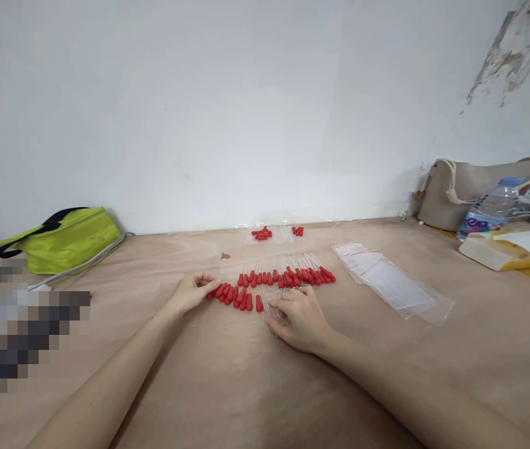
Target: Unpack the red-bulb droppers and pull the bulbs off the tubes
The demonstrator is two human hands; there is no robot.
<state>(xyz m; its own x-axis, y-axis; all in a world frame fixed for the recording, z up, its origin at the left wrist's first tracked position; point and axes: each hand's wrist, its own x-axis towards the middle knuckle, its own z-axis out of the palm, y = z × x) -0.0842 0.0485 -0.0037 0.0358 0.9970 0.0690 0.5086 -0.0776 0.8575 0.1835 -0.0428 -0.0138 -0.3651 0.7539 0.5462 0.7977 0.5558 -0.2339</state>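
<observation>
Row of clear glass droppers with red rubber bulbs (284, 277), bulbs apparently aligned for easy gathering — left hand (192, 292) pinches narrowly at the row's left end, right hand (300, 318) curls closed over a few droppers at its near edge; flat clear plastic bags (391, 284) lie right of it.

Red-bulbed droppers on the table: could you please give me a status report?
Left hand fingertips on near row of red-bulbed clear glass droppers. Right hand on their tubes. Clear zip bags lie right, apart.

Makeshift packing workspace — paper-covered table (227, 399), peeling wall (512, 56), rows of red-bulb droppers (288, 276), stacked zip bags (391, 280).
</observation>
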